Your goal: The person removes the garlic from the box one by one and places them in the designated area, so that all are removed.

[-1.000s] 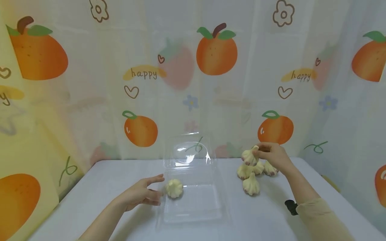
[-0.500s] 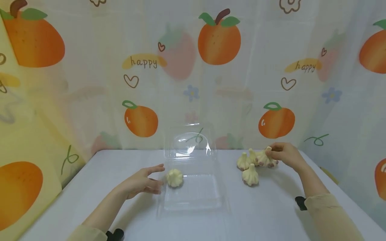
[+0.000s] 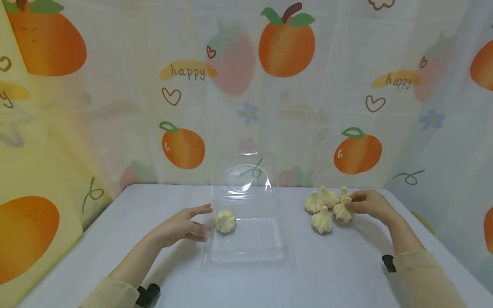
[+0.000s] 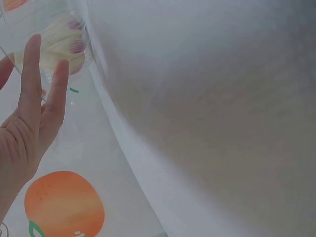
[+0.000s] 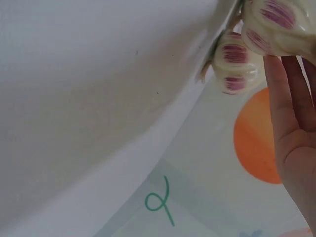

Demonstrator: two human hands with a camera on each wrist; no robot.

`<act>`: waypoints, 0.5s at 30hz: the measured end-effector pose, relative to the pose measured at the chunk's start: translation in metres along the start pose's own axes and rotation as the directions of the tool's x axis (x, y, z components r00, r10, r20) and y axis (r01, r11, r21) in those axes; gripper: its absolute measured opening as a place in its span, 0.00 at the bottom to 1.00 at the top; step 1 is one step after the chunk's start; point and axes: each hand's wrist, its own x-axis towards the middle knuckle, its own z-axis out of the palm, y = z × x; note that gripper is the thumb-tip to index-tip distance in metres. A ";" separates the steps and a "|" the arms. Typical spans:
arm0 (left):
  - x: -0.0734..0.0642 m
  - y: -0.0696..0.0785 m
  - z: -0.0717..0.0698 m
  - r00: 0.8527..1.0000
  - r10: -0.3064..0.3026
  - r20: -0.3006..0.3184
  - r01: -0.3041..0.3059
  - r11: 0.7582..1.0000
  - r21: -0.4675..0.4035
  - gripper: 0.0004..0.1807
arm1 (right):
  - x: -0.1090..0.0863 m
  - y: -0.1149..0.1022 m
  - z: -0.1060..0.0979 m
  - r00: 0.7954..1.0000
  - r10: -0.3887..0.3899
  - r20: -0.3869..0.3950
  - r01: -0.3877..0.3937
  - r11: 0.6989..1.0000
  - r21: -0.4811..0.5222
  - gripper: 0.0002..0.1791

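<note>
My right hand (image 3: 371,207) pinches a garlic bulb (image 3: 343,212) by its upper part, at the right of a small cluster of bulbs. In the right wrist view that bulb (image 5: 279,22) shows purple streaks above the fingers. Several other garlic bulbs (image 3: 322,221) stand close by, stems up. At the middle of the table, a clear plastic clamshell box (image 3: 250,254) has its lid raised. One garlic bulb (image 3: 225,221) sits at the left inside it. My left hand (image 3: 181,226), fingers spread and fairly straight, is at the box's left side; contact is hard to tell.
A white cloth covers the table (image 3: 331,273). Behind it hangs a curtain (image 3: 285,119) printed with oranges, reaching round both sides. Black wrist pieces (image 3: 389,263) show at both sleeves.
My right hand has carried its garlic bulb rightward from above the cluster and lowered it to the cluster's right front. The left hand stays beside the box. The head view has tipped downward.
</note>
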 end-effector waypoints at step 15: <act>0.000 0.003 0.002 1.000 -0.007 -0.004 0.008 1.000 0.017 0.42 | -0.004 0.005 0.005 0.999 -0.002 0.038 0.003 1.000 -0.008 0.22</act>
